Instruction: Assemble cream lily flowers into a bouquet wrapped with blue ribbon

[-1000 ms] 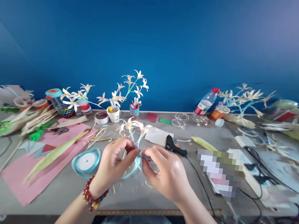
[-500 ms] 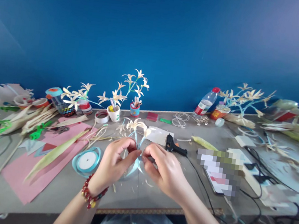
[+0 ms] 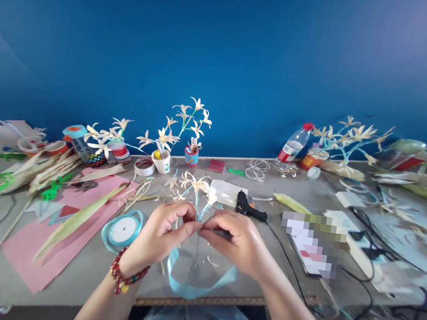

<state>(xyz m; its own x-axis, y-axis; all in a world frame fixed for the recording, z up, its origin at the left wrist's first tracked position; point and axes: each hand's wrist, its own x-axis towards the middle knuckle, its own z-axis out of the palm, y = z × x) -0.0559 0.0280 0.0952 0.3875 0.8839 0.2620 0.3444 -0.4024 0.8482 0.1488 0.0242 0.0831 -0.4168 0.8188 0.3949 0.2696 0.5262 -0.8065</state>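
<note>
My left hand (image 3: 169, 230) is closed in a pinch on the stem of a cream artificial flower spray (image 3: 196, 183), whose blooms stand above my fingers. My right hand (image 3: 237, 240) meets it fingertip to fingertip at the stem, pinching the light blue ribbon (image 3: 195, 291). That ribbon hangs in a wide loop beneath both hands, over the table's front edge. A thin bare wire (image 3: 196, 250) runs down from the pinch. The fingertips hide exactly where ribbon and stem meet. Left of my left hand lies a ribbon spool (image 3: 123, 229).
A black glue gun (image 3: 251, 207) lies beyond my right hand, its cord running past a partly blurred phone (image 3: 306, 247). Pink paper (image 3: 31, 251) and husks cover the left side. Finished flowers in cups (image 3: 161, 163) and a plastic bottle (image 3: 294, 146) line the blue wall.
The ribbon, bunched close under my hands before, now hangs in a wide open loop. My right hand has turned flatter, and its fingertips have closed in on the left ones.
</note>
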